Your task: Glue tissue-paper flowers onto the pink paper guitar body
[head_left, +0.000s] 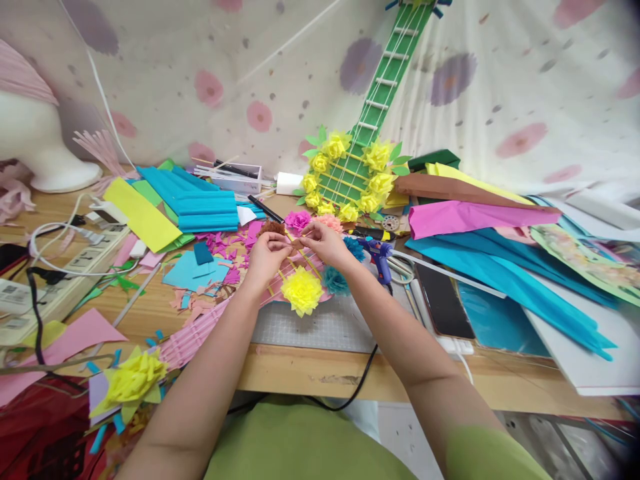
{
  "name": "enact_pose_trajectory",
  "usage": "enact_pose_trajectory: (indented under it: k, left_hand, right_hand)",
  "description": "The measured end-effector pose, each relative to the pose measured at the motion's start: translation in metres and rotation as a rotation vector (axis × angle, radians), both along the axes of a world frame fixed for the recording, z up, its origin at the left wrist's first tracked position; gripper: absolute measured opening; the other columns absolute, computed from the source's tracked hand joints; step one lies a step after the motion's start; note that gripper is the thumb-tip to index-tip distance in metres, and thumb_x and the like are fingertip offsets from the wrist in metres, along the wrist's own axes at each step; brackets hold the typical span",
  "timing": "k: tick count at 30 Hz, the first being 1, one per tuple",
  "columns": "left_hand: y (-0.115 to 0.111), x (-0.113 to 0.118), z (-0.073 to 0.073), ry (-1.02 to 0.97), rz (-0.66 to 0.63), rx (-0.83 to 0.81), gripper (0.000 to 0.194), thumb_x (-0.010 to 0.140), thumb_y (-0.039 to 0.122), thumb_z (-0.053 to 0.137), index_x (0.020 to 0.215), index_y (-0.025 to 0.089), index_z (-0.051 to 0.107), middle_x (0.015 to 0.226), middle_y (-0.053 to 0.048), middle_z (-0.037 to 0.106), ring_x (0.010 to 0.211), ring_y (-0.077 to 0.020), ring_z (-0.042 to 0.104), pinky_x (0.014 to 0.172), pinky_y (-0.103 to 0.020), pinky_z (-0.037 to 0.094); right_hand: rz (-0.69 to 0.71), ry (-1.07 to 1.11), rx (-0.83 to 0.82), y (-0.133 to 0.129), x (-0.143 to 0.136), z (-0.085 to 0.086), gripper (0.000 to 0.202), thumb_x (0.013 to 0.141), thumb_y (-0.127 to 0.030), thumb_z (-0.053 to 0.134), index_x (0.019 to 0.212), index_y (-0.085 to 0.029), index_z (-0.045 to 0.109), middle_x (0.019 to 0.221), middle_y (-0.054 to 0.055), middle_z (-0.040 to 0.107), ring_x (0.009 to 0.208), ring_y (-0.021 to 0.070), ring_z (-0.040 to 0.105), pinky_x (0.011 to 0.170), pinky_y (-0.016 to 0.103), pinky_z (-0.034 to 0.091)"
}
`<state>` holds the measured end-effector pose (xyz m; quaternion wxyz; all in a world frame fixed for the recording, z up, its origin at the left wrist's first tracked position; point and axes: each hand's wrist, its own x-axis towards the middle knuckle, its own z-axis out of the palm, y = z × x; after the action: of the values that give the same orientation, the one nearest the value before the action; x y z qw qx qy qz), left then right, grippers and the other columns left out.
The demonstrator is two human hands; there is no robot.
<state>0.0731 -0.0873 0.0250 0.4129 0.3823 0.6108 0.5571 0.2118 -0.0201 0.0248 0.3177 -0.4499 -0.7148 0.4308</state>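
Observation:
My left hand [270, 253] and my right hand [324, 243] meet above a pink paper guitar body. Between their pinched fingertips is a small brownish paper piece [296, 245], partly hidden by the fingers. Around them on the pink guitar [200, 333] sit paper flowers: a yellow one [302, 291] just below the hands, a magenta one [297, 221] and a peach one [330, 223] beyond them, a brown one [271, 228] behind my left hand, and teal ones [336, 281] beside my right wrist.
A green paper guitar [385, 100] leans at the back. A blue glue gun [379, 257] and a dark phone [443, 300] lie right of my right arm. Crepe paper [485, 220] is piled at right, blue sheets [207, 210] at left. A power strip [65, 280] with cables lies far left.

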Motion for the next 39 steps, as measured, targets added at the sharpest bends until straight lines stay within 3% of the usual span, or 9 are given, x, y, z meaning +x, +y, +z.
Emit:
enact_pose_trajectory:
  k: [10,17,21,25,31,36,39]
  left_hand:
    - [0.003,-0.004,-0.004,0.053,0.017,0.02,0.033,0.061,0.008,0.067,0.089,0.018,0.053,0.073,-0.002,0.065,0.071,-0.0175,0.066,0.068,-0.029,0.05]
    - [0.001,-0.01,-0.001,0.004,0.025,0.04,0.04,0.053,0.006,0.07,0.088,0.018,0.053,0.071,0.0,0.065,0.073,-0.0164,0.066,0.07,-0.029,0.051]
    - [-0.001,-0.018,0.001,-0.022,0.06,0.082,0.039,0.052,0.009,0.07,0.086,0.017,0.054,0.069,0.0,0.065,0.072,-0.0165,0.066,0.069,-0.028,0.05]
    - [-0.002,-0.025,0.006,-0.05,0.127,0.067,0.036,0.052,0.009,0.069,0.083,0.018,0.053,0.066,0.001,0.064,0.065,-0.0148,0.064,0.06,-0.024,0.047]
    - [-0.005,-0.035,0.012,-0.114,0.248,0.037,0.035,0.056,0.007,0.067,0.085,0.017,0.051,0.068,0.002,0.063,0.059,-0.0102,0.06,0.053,-0.02,0.045]
    - [-0.006,-0.048,0.014,-0.161,0.349,0.055,0.032,0.057,0.004,0.066,0.081,0.017,0.049,0.067,0.002,0.063,0.058,-0.0083,0.059,0.054,-0.019,0.045]
    - [-0.005,-0.05,0.014,-0.178,0.377,0.073,0.033,0.057,0.002,0.066,0.081,0.017,0.048,0.067,0.003,0.063,0.057,-0.0077,0.058,0.054,-0.019,0.046]
  right_hand:
    - [-0.073,-0.231,0.214,0.001,0.005,-0.002,0.009,0.077,-0.02,0.061,0.085,-0.021,0.057,0.075,0.001,0.068,0.072,0.0165,0.062,0.071,0.032,0.045]
    - [-0.03,-0.406,0.294,-0.003,0.01,0.005,0.011,0.076,-0.02,0.062,0.087,-0.019,0.06,0.084,0.004,0.069,0.08,0.0179,0.061,0.073,0.03,0.043]
    - [-0.032,-0.438,0.415,-0.004,0.015,0.008,0.011,0.075,-0.015,0.057,0.084,-0.018,0.062,0.088,0.005,0.068,0.085,0.0189,0.059,0.076,0.03,0.042]
    - [-0.072,-0.382,0.422,-0.007,0.027,0.011,0.01,0.074,-0.015,0.056,0.081,-0.018,0.063,0.081,0.004,0.066,0.079,0.0174,0.058,0.073,0.029,0.042]
    - [-0.161,-0.287,0.294,-0.029,0.077,0.012,0.014,0.076,-0.032,0.058,0.076,-0.019,0.064,0.075,0.003,0.065,0.067,0.0153,0.055,0.065,0.027,0.04]
    - [-0.235,-0.312,0.116,-0.055,0.141,0.0,0.033,0.076,-0.05,0.056,0.074,-0.018,0.063,0.063,0.001,0.06,0.057,0.0137,0.05,0.056,0.026,0.036]
    - [-0.365,-0.417,0.05,-0.061,0.17,-0.009,0.04,0.072,-0.058,0.056,0.069,-0.018,0.061,0.058,0.001,0.058,0.054,0.0144,0.05,0.054,0.027,0.035]
